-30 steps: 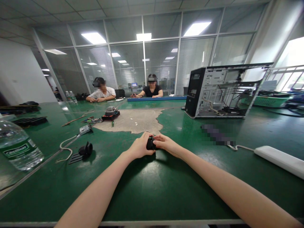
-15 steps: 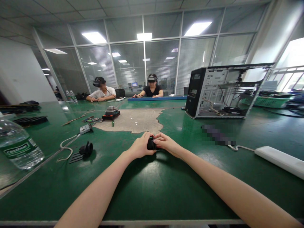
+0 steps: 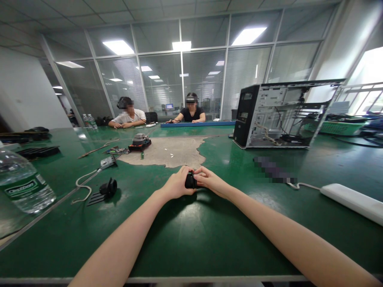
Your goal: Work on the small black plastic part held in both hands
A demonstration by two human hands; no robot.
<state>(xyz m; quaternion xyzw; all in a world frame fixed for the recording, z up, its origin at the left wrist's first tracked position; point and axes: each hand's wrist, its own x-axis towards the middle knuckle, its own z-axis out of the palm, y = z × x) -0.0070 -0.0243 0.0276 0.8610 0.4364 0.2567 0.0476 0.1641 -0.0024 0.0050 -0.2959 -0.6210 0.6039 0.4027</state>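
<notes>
With our left hand [image 3: 177,184] we are gripping a small, blocky black object [image 3: 189,181] just below the frame's centre, while our right hand [image 3: 211,181] is pinching its right side in a fingertip grip. Around it, the glossy green tabletop [image 3: 185,243] is carrying a black, pronged part [image 3: 108,187] at left and an open-sided, black-and-silver metal computer case [image 3: 246,115] at upper right.

In the centre of the frame, the part [image 3: 190,181] sits between the left hand [image 3: 178,184] and the right hand [image 3: 211,181], above the table [image 3: 191,243]. At the left edge stands a bottle [image 3: 25,185]; between it and the hands lies a pronged piece [image 3: 107,188]. The computer case [image 3: 248,115] stands upper right, a basket [image 3: 342,127] right of it. Below them, a power strip [image 3: 353,199] lies at the right edge. Two people [image 3: 193,115] sit across the table, upper centre.
</notes>
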